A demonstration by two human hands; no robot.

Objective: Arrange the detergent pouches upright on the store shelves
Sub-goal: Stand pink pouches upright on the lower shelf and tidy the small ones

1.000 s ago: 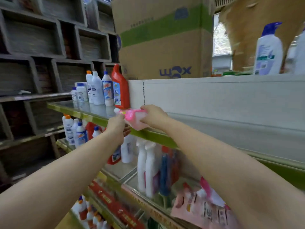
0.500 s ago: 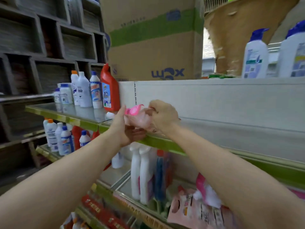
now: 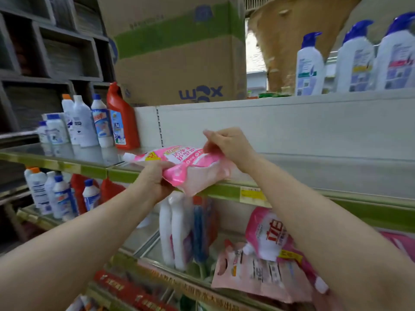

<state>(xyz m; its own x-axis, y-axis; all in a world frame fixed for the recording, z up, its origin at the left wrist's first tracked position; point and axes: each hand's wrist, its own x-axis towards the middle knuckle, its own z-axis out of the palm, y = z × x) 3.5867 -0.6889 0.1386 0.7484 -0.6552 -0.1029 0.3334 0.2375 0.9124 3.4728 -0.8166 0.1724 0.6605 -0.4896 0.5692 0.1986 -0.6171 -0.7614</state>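
A pink and white detergent pouch (image 3: 188,167) lies tilted on the front of the upper glass shelf (image 3: 336,176), its white spout pointing left. My left hand (image 3: 155,178) grips its lower left edge from below. My right hand (image 3: 229,144) pinches its upper right edge. On the shelf below, at the right, two more pink pouches lie flat: one with red characters (image 3: 267,234) resting on a paler one (image 3: 253,274).
White bottles and a red bottle (image 3: 121,117) stand at the left of the upper shelf. A big cardboard box (image 3: 179,52) and blue-capped white bottles (image 3: 310,66) sit on top. White and blue bottles (image 3: 179,230) stand on the lower shelf beside the flat pouches.
The pouch has been turned and lowered so its printed face shows, spout to the left. My right hand shifted to its upper right edge; the view moved closer.
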